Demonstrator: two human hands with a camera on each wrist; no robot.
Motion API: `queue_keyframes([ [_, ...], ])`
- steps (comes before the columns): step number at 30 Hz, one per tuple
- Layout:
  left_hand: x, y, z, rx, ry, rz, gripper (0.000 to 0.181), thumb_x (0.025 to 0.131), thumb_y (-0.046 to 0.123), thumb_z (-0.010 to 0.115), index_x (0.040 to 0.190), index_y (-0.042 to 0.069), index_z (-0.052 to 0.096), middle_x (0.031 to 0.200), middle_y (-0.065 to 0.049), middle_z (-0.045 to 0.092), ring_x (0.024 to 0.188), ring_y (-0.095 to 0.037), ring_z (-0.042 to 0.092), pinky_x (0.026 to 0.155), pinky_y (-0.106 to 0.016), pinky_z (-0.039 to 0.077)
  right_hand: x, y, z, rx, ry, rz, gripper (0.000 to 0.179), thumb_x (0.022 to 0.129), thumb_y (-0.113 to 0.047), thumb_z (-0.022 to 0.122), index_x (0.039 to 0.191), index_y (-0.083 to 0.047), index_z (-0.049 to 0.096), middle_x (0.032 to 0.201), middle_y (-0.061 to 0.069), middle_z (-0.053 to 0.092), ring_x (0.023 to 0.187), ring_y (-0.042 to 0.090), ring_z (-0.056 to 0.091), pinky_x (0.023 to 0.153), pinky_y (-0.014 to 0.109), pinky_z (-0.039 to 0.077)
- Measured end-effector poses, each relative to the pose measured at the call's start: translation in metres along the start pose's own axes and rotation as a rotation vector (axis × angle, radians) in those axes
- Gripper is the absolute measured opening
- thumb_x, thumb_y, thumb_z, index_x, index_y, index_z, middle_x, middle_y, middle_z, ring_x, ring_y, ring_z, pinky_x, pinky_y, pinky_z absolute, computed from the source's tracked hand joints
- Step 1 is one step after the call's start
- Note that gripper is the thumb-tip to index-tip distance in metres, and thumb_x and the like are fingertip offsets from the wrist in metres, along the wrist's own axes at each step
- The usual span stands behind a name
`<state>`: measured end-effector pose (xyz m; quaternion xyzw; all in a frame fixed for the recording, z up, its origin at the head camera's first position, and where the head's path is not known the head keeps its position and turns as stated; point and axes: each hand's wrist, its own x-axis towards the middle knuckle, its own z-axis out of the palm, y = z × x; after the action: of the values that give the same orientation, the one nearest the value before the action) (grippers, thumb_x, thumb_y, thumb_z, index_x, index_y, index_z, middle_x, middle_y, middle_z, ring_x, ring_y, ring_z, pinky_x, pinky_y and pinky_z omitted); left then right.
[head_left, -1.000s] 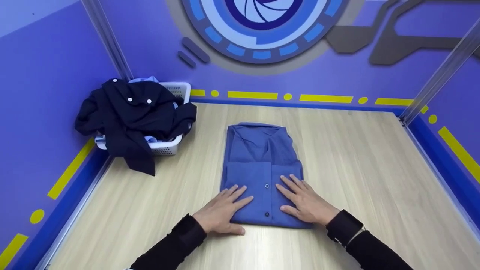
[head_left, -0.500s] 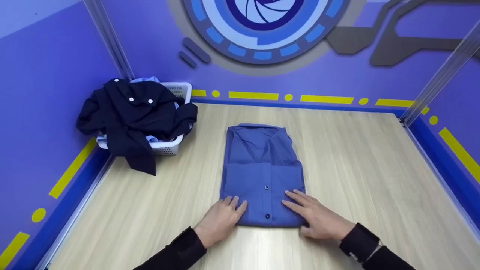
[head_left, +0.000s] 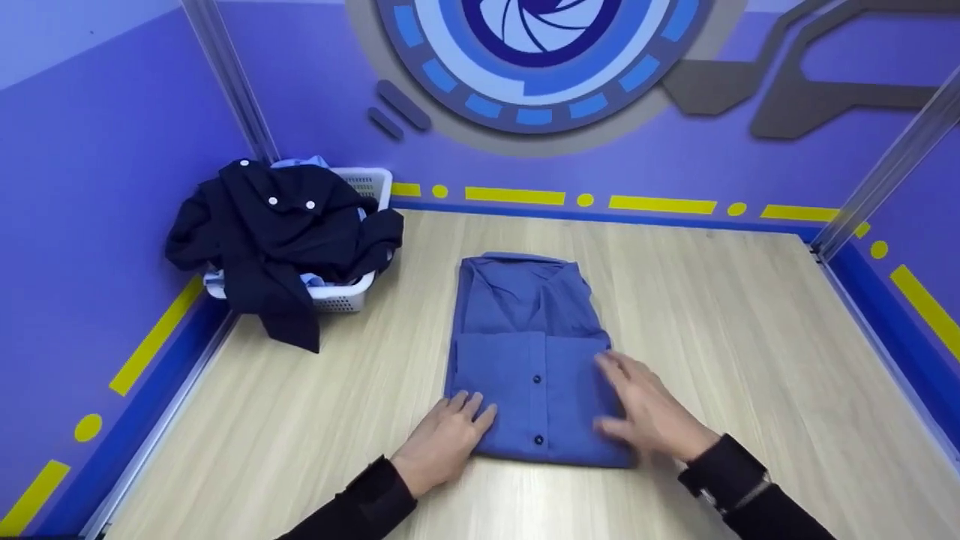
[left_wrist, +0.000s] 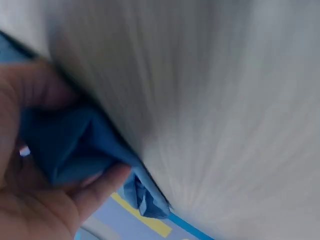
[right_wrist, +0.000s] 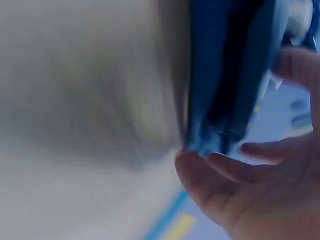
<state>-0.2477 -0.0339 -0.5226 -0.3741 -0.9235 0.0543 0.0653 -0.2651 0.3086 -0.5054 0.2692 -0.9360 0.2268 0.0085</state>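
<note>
Touching the near left corner of a folded blue shirt (head_left: 502, 360), the left hand (head_left: 444, 439) has its fingers bent down on the cloth. From the left wrist we see its thumb by the near edge and a fingertip against the left side, but we cannot tell if its grip is pinching the shirt. The right hand (head_left: 649, 409) is at the shirt's right edge with its grip loose, the thumb and fingers spread wide apart. It is blurry, so we cannot tell how firmly it touches the cloth.

We find the shirt flat in the middle of the tabletop (head_left: 750, 360), between the two hands. A flap covers its near half, with two dark buttons (head_left: 538, 440) going down the middle. The far half has some creases.

At the far left we see a white basket (head_left: 366, 283) with holes in its sides. A very dark blue garment (head_left: 270, 232) with white buttons is heaped on it and hangs over the near rim. Bits of light blue cloth (head_left: 300, 161) peek out too. Behind it all we see a purple-blue wall (head_left: 300, 90) with yellow stripes (head_left: 517, 196) along the bottom.
</note>
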Motion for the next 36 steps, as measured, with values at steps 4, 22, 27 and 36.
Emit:
queue_keyframes([
  [4,-0.004,0.003,0.004,0.047,0.047,0.005,0.040,0.101,0.011,0.061,0.141,0.011,0.064,0.140,-0.014,0.065,0.127,-0.031,0.063,0.097,-0.043,0.057,-0.025,-0.013,0.006,-0.117,-0.142,-0.213,0.095,0.070,-0.028,0.090,0.152,-0.004,0.049,0.159,0.025,0.038,0.144,0.048,0.038,0.108,0.068,0.039],
  [22,-0.053,-0.022,-0.065,-0.873,-0.097,0.193,0.022,0.099,0.006,0.061,0.112,0.015,0.077,0.096,0.017,0.068,0.067,0.010,0.046,0.068,-0.006,0.042,-0.044,-0.029,-0.028,0.338,0.038,-0.470,0.033,0.084,0.018,0.062,0.101,-0.011,0.060,0.076,-0.004,0.058,0.071,-0.006,0.049,0.060,0.010,0.042],
  [27,-0.049,-0.043,-0.090,-1.065,-0.122,0.199,0.014,0.101,0.014,0.064,0.094,0.013,0.077,0.074,0.017,0.053,0.057,0.011,0.040,0.055,-0.009,0.035,-0.030,-0.034,-0.051,0.550,-0.019,-0.464,0.032,0.087,0.024,0.055,0.098,-0.005,0.060,0.068,0.003,0.048,0.066,-0.008,0.040,0.050,0.012,0.035],
  [36,0.022,-0.086,-0.102,-0.934,0.042,-0.061,0.011,0.097,0.013,0.069,0.098,0.008,0.078,0.079,0.006,0.066,0.067,-0.005,0.054,0.064,-0.025,0.046,0.019,-0.022,-0.058,0.422,0.240,-0.008,0.015,0.097,0.008,0.059,0.096,-0.004,0.068,0.078,-0.004,0.056,0.066,0.003,0.050,0.058,0.022,0.043],
])
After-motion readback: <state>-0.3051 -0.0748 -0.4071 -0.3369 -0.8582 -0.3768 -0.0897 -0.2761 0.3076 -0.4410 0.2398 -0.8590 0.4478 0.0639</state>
